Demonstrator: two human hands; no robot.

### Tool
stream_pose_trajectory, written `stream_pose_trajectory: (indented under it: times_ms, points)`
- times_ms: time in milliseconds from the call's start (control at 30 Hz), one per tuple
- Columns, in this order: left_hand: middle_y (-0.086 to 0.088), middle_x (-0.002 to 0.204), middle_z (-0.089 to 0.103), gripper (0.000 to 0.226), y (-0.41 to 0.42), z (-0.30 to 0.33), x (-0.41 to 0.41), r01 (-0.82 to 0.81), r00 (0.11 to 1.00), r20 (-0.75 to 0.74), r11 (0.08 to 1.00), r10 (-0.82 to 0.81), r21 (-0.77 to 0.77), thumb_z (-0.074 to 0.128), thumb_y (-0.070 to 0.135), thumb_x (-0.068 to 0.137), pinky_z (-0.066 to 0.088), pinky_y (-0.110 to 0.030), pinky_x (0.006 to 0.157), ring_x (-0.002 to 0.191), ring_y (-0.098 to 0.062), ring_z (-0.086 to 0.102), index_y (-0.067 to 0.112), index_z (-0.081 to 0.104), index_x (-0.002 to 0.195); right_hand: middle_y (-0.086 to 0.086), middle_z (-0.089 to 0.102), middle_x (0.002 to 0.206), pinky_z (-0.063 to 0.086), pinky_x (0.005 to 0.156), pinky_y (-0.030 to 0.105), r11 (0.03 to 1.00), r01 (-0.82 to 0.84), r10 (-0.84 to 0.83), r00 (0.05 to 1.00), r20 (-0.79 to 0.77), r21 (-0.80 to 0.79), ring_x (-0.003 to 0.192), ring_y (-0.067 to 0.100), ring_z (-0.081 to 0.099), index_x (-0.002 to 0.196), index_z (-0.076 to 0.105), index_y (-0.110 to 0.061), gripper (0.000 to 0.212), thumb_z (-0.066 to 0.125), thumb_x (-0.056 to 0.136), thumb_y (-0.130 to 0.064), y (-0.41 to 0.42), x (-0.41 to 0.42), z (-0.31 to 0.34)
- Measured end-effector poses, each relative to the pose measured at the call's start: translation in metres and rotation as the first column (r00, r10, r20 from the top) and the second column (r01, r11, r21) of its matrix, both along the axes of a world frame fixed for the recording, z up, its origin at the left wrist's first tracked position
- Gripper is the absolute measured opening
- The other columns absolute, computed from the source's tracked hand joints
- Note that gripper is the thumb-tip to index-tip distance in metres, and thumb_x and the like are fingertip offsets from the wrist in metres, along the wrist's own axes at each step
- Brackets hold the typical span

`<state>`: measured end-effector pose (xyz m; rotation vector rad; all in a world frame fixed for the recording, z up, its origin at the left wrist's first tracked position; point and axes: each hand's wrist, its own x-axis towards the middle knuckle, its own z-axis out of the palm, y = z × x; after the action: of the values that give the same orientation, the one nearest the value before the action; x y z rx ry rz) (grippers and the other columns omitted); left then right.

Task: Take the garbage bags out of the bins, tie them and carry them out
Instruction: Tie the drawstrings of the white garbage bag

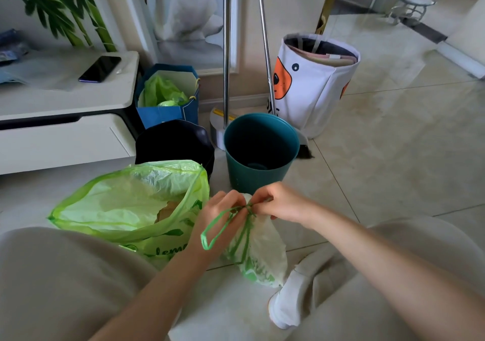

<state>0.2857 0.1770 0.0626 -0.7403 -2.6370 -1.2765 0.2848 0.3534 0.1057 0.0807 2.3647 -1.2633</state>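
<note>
Small bag: a pale, green-printed garbage bag [258, 251] sits on the floor [393, 157] between the person's knees, its neck gathered at the top
Drawstring: the green drawstring [219, 229] is cinched round the neck, with one long loop hanging free toward the left wrist
Left hand: the left hand [223, 213] is closed, fingers pinching the drawstring at the knot
Right hand: the right hand [278, 204] is also closed, pinching the string and the bag's neck from the other side, touching the left at the knot
Large bag: the big green bag [126, 204] lies just beside, to the left, mouth wide open and untied, with brownish waste showing inside
Teal bin: the teal bin [259, 152] stands empty just beyond the hands; a dark bin [174, 141] sits to its left
Step in hand: likely tightening the knot on the small bag
Risk, knot: the thin string may slip from the pinch before the knot bites, leaving the neck loose
Risk, tear: a hard pull could probably snap the string or rip the thin film at the neck
Risk, spill: the open bag sags sideways; a nudge from the left forearm or knee could tip waste onto the floor
Risk, snag: the free loop could catch a finger or wrist and drag the bag over
</note>
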Motion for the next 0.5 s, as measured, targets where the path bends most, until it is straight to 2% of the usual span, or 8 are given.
stream_pose_trajectory:
  times_ms: [100, 167, 267, 400, 500]
  points:
    - [0.01, 0.082, 0.052, 0.014, 0.0, -0.004, 0.003, 0.032, 0.999, -0.019, 0.998, -0.033, -0.053, 0.06, 0.028, 0.086, 0.035, -0.007, 0.06, 0.07, -0.002, 0.048, 0.015, 0.06, 0.085, -0.004, 0.065, 0.079, 0.047, 0.066, 0.026, 0.999, 0.043, -0.042, 0.999, -0.007, 0.033, 0.077, 0.012, 0.059, 0.08, 0.068, -0.02, 0.009, 0.059, 0.083, -0.02, 0.001, -0.001, 0.001]
    - [0.01, 0.083, 0.051, 0.01, 0.001, -0.006, 0.003, 0.039, 0.999, -0.029, 0.998, -0.04, -0.042, 0.063, 0.024, 0.087, 0.035, -0.008, 0.061, 0.07, 0.0, 0.047, 0.014, 0.059, 0.086, 0.003, 0.055, 0.075, 0.044, 0.07, 0.029, 0.997, 0.08, -0.079, 0.996, 0.042, -0.005, 0.075, 0.016, 0.053, 0.073, 0.06, -0.011, 0.017, 0.054, 0.082, -0.024, 0.0, -0.001, 0.003]
    - [0.007, 0.078, 0.054, 0.007, 0.0, -0.005, 0.0, 0.059, 0.997, -0.045, 0.998, -0.06, -0.029, 0.063, 0.022, 0.087, 0.037, -0.012, 0.058, 0.07, 0.006, 0.047, 0.018, 0.057, 0.086, 0.008, 0.041, 0.078, 0.039, 0.073, 0.031, 0.995, 0.077, -0.065, 0.983, 0.17, -0.066, 0.075, 0.019, 0.044, 0.071, 0.044, -0.013, 0.018, 0.049, 0.082, -0.026, -0.002, -0.001, 0.009]
    - [0.0, 0.075, 0.059, 0.006, -0.008, -0.003, -0.008, 0.045, 0.998, -0.035, 0.999, -0.046, -0.02, 0.065, 0.02, 0.087, 0.046, -0.027, 0.058, 0.068, -0.009, 0.055, 0.016, 0.062, 0.083, 0.008, 0.032, 0.069, 0.026, 0.061, 0.035, 0.978, -0.135, 0.116, 0.985, 0.129, 0.156, 0.066, 0.02, 0.035, 0.057, 0.035, -0.016, 0.036, 0.058, 0.078, -0.035, 0.007, -0.004, 0.017]
    - [0.001, 0.072, 0.059, 0.007, -0.008, -0.002, -0.007, 0.025, 1.0, -0.012, 1.0, -0.025, 0.007, 0.068, 0.017, 0.085, 0.047, -0.03, 0.059, 0.067, -0.01, 0.056, 0.015, 0.063, 0.081, 0.007, 0.046, 0.072, 0.035, 0.063, 0.034, 0.938, -0.156, 0.168, 0.986, -0.011, 0.308, 0.067, 0.016, 0.045, 0.057, 0.046, -0.01, 0.039, 0.063, 0.078, -0.037, 0.018, -0.007, 0.023]
